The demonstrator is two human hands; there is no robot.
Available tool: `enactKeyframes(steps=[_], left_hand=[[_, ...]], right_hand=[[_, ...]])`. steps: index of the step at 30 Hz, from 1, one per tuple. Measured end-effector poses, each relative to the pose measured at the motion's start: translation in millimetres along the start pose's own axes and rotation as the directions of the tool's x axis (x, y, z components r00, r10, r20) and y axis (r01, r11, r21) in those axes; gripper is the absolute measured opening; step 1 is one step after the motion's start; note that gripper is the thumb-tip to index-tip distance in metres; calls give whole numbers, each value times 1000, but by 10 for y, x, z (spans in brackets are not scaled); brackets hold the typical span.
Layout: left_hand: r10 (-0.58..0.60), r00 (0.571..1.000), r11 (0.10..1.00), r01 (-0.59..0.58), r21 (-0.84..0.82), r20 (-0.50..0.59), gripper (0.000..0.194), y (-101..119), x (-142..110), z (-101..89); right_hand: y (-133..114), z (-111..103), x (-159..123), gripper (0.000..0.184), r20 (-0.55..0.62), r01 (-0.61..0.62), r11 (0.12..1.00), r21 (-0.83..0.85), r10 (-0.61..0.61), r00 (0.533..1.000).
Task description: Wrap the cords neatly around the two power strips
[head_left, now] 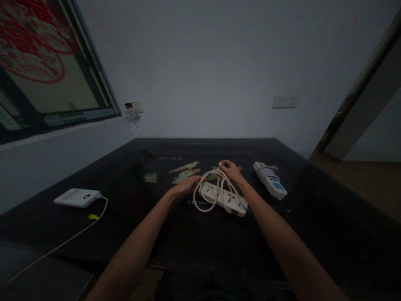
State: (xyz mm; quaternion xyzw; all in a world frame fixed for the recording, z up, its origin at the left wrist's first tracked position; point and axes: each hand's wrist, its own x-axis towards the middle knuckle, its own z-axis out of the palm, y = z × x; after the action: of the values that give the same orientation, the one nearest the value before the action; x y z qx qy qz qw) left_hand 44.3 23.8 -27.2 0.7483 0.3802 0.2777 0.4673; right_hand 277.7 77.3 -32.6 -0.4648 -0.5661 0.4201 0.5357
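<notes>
A white power strip (pixel 226 200) lies slantwise on the dark table in front of me, its sockets facing up. Loose loops of its white power cord (pixel 200 209) cross over the strip. My left hand (pixel 185 187) grips the strip's far left end, its fingertips partly hidden by the cord. Above the strip, my right hand (pixel 231 171) is closed in a pinch on the cord, near its end, at the top of the loops. Something small and blue shows at the strip's right end, close to my right forearm.
A second power strip (pixel 271 180), wound with its cord, lies to the right. On the left is a white device (pixel 78 197) with a thin cable (pixel 72 237) running off the table (pixel 175 244). Wall sockets (pixel 285 101) sit on the back wall.
</notes>
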Motion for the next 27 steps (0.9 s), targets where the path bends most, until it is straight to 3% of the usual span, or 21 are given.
enactKeyframes(steps=[4, 8, 10, 13, 16, 20, 24, 27], left_hand=[[14, 989, 992, 5, -125, 151, 42, 15, -84, -47], [56, 957, 985, -6, -173, 285, 61, 61, -140, -114], [89, 941, 992, -53, -116, 326, 73, 80, -147, -122], [114, 956, 978, -156, 136, 272, 88, 96, -139, -81], [145, 974, 932, -193, 306, 171, 89, 94, -130, 10], [208, 971, 935, -233, 269, 120, 74, 75, -162, 119], [190, 975, 968, -205, 144, 114, 73, 56, -238, 164], [196, 976, 964, -209, 163, 93, 71, 40, -280, 172]], right_hand=[[22, -59, -11, 31, -201, 39, 999, 25, -33, 979], [31, -85, 4, 34, -346, 83, 996, 35, -66, 936], [40, -100, 18, 34, -419, 103, 994, 32, -80, 905], [60, -128, 31, 35, -516, 123, 992, 28, -91, 852], [78, -146, 33, 36, -579, 136, 990, 24, -97, 810], [72, -158, 37, 37, -608, 150, 989, -13, -127, 784], [29, -204, 46, 39, -623, 163, 984, -65, -168, 764], [-9, -253, 39, 41, -621, 168, 981, -100, -193, 759]])
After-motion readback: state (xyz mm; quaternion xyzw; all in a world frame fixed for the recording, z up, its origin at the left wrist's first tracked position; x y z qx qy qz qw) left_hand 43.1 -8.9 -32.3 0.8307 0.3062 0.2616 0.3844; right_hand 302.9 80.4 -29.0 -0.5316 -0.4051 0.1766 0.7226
